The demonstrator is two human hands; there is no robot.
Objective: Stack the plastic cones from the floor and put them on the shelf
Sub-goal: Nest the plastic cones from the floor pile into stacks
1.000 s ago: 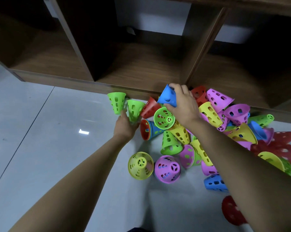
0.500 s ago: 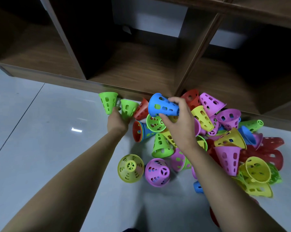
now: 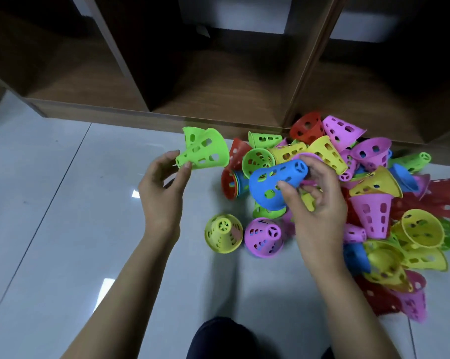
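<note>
Left hand (image 3: 161, 187), right hand (image 3: 314, 211), forearms (image 3: 130, 288) bare; dark trousers (image 3: 218, 338).

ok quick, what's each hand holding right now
Left hand: closed, pinching the green cones at the narrow end.
Right hand: closed, gripping the blue cone.

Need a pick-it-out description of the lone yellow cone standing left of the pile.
Below the wooden shelf, a pile of coloured cones lies on the grey floor before its right bays. At the pile's near left edge two cones stand wide end down, side by side. It is the left one, the yellow cone; its neighbour is the purple cone.
</note>
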